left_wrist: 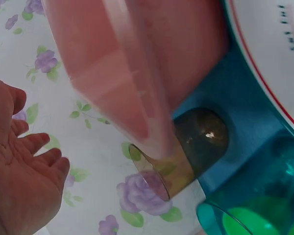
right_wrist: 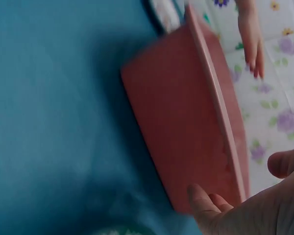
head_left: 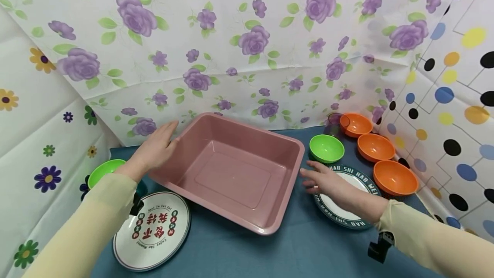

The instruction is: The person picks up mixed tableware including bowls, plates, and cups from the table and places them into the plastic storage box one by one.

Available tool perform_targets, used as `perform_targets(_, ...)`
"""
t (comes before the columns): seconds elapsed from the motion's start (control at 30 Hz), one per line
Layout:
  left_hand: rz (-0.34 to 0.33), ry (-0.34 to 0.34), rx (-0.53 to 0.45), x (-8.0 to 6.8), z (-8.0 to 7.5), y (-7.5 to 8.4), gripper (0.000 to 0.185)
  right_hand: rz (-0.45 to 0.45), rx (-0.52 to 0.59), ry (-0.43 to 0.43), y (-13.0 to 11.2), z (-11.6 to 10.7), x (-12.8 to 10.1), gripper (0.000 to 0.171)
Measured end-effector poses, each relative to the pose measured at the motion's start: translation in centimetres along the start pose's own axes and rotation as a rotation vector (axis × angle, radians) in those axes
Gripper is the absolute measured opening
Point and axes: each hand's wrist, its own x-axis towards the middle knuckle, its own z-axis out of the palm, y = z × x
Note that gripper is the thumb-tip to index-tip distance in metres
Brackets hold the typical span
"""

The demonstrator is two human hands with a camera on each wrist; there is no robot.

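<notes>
A rectangular pink plastic basin (head_left: 233,179) sits at an angle on the blue cloth, nothing inside it. My left hand (head_left: 154,147) is raised beside its left rim, fingers extended. In the left wrist view, that hand (left_wrist: 27,161) appears apart from the basin (left_wrist: 196,44) with nothing in its grasp. My right hand (head_left: 332,183) hovers over a green-rimmed plate (head_left: 347,221), fingers spread towards the basin's right side. The right wrist view has the right fingertips (right_wrist: 200,198) overlapping the basin's outer wall (right_wrist: 171,112).
Beside the basin's left are a white plate with red lettering (head_left: 129,246), a green bowl (head_left: 102,170), a teal cup (left_wrist: 257,178) and a brown transparent cup (left_wrist: 203,139). Right: another green bowl (head_left: 326,148), three orange bowls (head_left: 376,147) and a clear cup (head_left: 332,125). Patterned sheets (head_left: 231,72) enclose the table.
</notes>
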Motion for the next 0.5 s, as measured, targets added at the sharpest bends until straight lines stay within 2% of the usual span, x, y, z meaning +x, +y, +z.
perform_targets(0.13, -0.017, -0.056, -0.034, 1.4, 0.2, 0.2, 0.065, 0.058, 0.145, -0.04, 0.4, 1.7, -0.9, 0.078)
perform_targets(0.23, -0.039, -0.094, -0.042, 2.4, 0.6, 0.1, 0.065, 0.105, 0.204, -0.032, 0.5, 2.8, -1.3, 0.078)
perform_targets(0.5, -0.046, -0.117, -0.011, 4.4, 1.6, -0.1, 0.061, 0.166, 0.331, -0.003, 0.8, 4.6, -1.3, 0.072)
